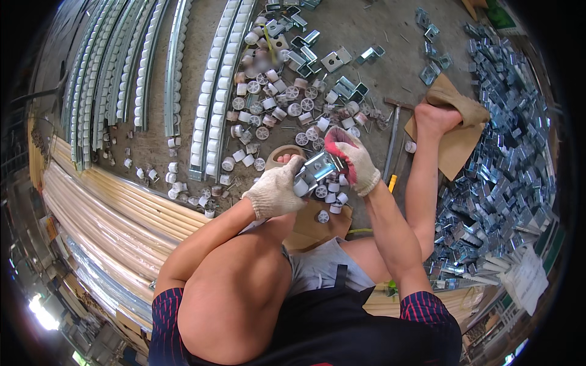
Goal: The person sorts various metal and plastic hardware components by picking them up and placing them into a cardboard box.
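Both of my hands wear off-white knit work gloves, the right one with a red palm and fingertips. Between them, above my lap, is a shiny U-shaped metal bracket (pixel 318 169). My left hand (pixel 276 188) is closed round its left end, with a white roller (pixel 301 186) at the thumb side. My right hand (pixel 355 161) grips the bracket's right end, fingers curled on it. White and brownish spoked rollers (pixel 294 110) lie loose on the floor just beyond the hands, and several more (pixel 330 197) lie below the bracket.
Long metal tracks lined with white rollers (pixel 212 91) lie at the left. A big heap of metal brackets (pixel 488 183) fills the right. A hammer (pixel 394 137) lies near my right foot. Wrapped pale tubes (pixel 107 210) are stacked at lower left. Cardboard (pixel 448 137) lies beneath my right shoe.
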Motion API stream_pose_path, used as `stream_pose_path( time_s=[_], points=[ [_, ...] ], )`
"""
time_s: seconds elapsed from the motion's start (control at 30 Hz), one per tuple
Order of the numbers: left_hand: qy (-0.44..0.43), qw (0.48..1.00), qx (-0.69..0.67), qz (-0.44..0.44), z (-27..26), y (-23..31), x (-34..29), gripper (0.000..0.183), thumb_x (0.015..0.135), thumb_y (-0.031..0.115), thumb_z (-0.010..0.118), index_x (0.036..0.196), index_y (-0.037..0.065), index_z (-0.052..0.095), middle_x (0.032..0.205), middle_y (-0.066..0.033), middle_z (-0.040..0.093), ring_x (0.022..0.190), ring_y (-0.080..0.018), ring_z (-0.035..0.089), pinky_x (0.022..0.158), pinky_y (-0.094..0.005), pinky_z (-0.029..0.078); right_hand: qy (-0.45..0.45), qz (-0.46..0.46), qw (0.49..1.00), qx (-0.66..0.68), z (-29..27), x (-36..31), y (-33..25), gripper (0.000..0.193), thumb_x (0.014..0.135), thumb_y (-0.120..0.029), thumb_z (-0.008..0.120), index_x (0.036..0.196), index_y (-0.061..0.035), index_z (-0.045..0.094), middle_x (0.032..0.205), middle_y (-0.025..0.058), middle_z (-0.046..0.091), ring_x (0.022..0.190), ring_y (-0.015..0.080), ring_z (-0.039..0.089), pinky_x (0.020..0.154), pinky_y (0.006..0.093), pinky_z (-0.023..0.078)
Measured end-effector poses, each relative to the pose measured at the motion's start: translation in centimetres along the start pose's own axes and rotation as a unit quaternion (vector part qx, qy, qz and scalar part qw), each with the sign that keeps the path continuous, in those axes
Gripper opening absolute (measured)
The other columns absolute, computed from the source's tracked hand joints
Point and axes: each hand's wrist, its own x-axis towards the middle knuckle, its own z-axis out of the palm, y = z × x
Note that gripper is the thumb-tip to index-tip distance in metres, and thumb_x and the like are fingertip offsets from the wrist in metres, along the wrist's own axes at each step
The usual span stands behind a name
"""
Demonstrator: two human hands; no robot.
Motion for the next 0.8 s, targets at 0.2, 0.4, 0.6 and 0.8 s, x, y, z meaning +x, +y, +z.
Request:
stream_pose_path(
  time_s=[0.2, 0.4, 0.6, 0.8],
  points=[
    [-0.035, 0.996, 0.021, -0.084, -0.2, 1.1, 0.3, 0.085, 0.072, 0.029, 0.090, 0.145, 0.012, 0.050, 0.120, -0.0233, 0.074, 0.112, -0.0462, 0.072, 0.096, -0.0523, 0.059, -0.060, 0.012, 0.998, -0.018, -0.2, 0.0, -0.7, 0.015, 0.099, -0.008, 0.065, 0.113, -0.0032, 0.067, 0.103, -0.0011, 0.064, 0.091, 0.0081, 0.061, 0.083, 0.0228, 0.050],
    [-0.018, 0.996, 0.021, -0.080, 0.2, 0.7, 0.4, 0.082, 0.073, 0.029, 0.089, 0.144, 0.011, 0.051, 0.120, -0.0232, 0.074, 0.113, -0.0451, 0.072, 0.097, -0.0519, 0.059, -0.013, -0.010, 0.993, -0.121, 0.1, -0.5, -0.3, 0.021, 0.101, -0.014, 0.063, 0.118, -0.0025, 0.067, 0.106, -0.0014, 0.065, 0.095, 0.0087, 0.062, 0.086, 0.0250, 0.052],
    [0.002, 0.998, 0.021, -0.061, -0.4, 1.7, 0.3, 0.083, 0.074, 0.029, 0.090, 0.144, 0.009, 0.051, 0.122, -0.0259, 0.073, 0.114, -0.0465, 0.071, 0.099, -0.0521, 0.058, -0.056, 0.058, 0.989, -0.124, 0.3, 0.0, -1.9, 0.031, 0.102, -0.015, 0.061, 0.126, 0.0023, 0.067, 0.112, 0.0029, 0.068, 0.103, 0.0105, 0.064, 0.091, 0.0271, 0.053],
    [-0.024, 0.997, 0.006, -0.066, -0.9, 3.0, 0.4, 0.074, 0.077, 0.031, 0.086, 0.140, 0.013, 0.053, 0.113, -0.0254, 0.074, 0.109, -0.0480, 0.072, 0.092, -0.0540, 0.057, -0.066, 0.006, 0.976, -0.209, 1.1, -0.3, -2.1, 0.033, 0.102, -0.017, 0.064, 0.127, 0.0040, 0.067, 0.115, 0.0064, 0.070, 0.105, 0.0129, 0.064, 0.095, 0.0295, 0.052]
  ],
)
